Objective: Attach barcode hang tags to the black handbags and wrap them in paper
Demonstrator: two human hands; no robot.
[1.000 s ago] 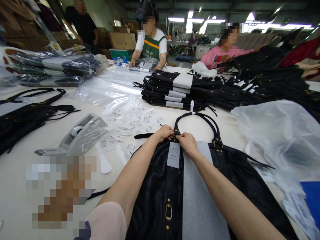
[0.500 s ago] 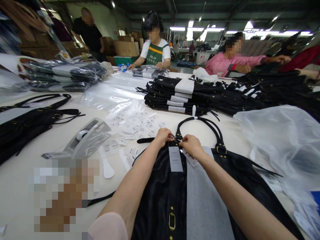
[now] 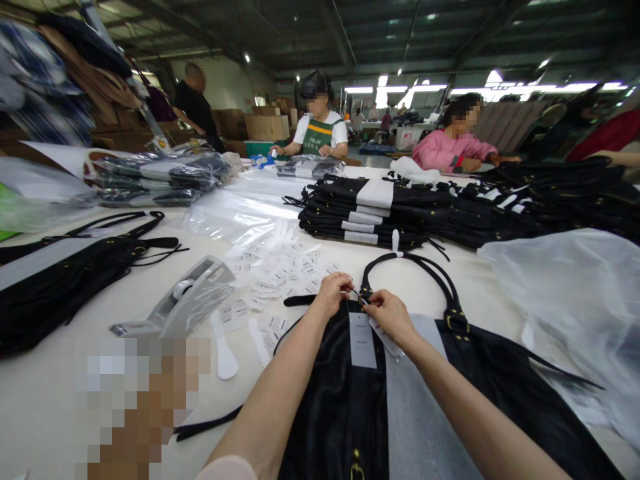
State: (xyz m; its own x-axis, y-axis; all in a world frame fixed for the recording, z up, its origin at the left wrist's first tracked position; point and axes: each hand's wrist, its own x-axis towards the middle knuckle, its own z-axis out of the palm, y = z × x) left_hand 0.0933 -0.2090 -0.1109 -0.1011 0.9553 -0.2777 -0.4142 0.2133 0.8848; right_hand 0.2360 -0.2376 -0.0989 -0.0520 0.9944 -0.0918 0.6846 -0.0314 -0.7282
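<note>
A black handbag (image 3: pixel 325 407) lies flat before me, a grey-white paper band (image 3: pixel 425 400) across it. At its top edge my left hand (image 3: pixel 336 293) pinches a thin tag string (image 3: pixel 356 293) by the handle's base. Close on the right, my right hand (image 3: pixel 390 312) has its fingertips pressed together on the string at the buckle; the exact grip is too small to see. A pale hang tag (image 3: pixel 363 341) dangles over the bag's strap, and a second tag (image 3: pixel 386 339) lies partly under my right hand. The looped handle (image 3: pixel 413 259) stretches away, with a white tie (image 3: pixel 396 243) on it.
Loose printed labels (image 3: pixel 280 267) are heaped ahead, near a grey tape dispenser (image 3: pixel 175 300). Stacked black bags (image 3: pixel 370 213) stand beyond, wrapped bags (image 3: pixel 160 177) at the left, and clear plastic (image 3: pixel 565 287) at the right. Several people work behind the table (image 3: pixel 45 393).
The view has tilted upward and shifted a little left, so everything sits lower and to the right. Both hands stay at the string by the handle, and the left has drawn it slightly taut.
</note>
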